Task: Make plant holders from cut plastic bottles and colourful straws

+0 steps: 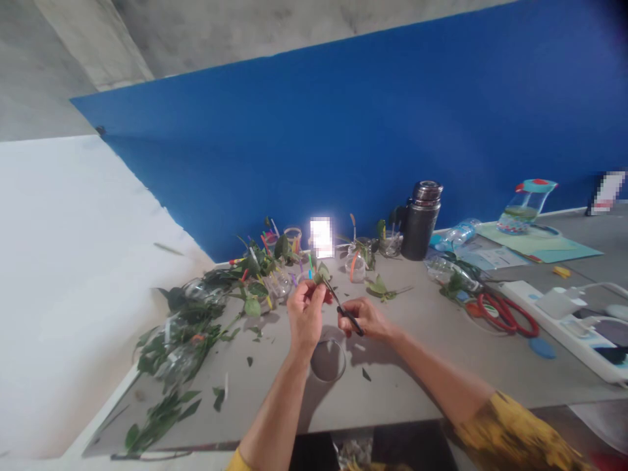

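Note:
My left hand (305, 315) is closed, pinching a small green leaf sprig (322, 271) above the middle of the table. My right hand (367, 318) grips a pair of scissors (349, 319) with dark handles. Their blades point up and left, reaching the sprig at my left fingertips. Something small and red shows just beside those fingertips, too blurred to name. Below my hands a round clear cup or rim (328, 361) rests on the table. A cut leafy sprig (381, 288) lies behind my right hand.
Leafy stems and clear plastic cups (196, 327) crowd the left side. At the back stand a clear jar (355, 265) and a dark thermos (422, 222). Red-handled scissors (505, 315), a power strip (564, 327) and a lidded jug (526, 208) are on the right. Leaf scraps dot the grey table (392, 392).

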A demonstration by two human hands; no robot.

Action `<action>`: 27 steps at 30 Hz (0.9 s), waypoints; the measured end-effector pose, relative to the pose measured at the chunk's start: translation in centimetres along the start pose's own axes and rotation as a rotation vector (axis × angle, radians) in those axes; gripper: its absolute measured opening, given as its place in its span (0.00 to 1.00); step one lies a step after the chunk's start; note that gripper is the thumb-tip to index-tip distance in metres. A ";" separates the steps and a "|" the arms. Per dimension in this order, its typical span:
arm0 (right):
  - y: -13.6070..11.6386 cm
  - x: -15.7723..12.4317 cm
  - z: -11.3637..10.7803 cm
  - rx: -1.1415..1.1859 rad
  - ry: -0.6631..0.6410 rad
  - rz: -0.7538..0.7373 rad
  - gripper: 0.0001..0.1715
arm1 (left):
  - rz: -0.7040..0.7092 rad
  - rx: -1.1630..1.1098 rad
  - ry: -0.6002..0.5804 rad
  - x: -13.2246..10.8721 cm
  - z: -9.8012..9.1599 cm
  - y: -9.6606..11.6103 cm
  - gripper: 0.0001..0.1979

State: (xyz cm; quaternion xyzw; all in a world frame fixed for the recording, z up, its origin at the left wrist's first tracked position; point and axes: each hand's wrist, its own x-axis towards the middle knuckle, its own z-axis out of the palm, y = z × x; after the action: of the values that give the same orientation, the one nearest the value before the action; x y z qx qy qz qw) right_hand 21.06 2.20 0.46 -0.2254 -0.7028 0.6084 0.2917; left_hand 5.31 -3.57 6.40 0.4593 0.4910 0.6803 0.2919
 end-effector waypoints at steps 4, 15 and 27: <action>0.2 0.0 0.1 0.001 0.019 -0.027 0.35 | -0.026 -0.036 0.003 0.0 0.0 -0.1 0.14; -0.4 0.4 0.1 0.033 0.113 -0.059 0.30 | -0.090 -0.274 0.070 0.4 -0.7 0.1 0.17; -1.2 0.4 0.9 0.288 0.415 -0.039 0.22 | -0.244 -0.043 -0.079 -2.1 -1.1 -2.5 0.17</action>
State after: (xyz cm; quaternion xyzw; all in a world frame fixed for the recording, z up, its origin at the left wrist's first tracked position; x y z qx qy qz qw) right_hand 20.18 1.64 1.66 -0.2881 -0.5380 0.6373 0.4706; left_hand 5.05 -4.92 3.25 0.4162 0.5166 0.6315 0.4015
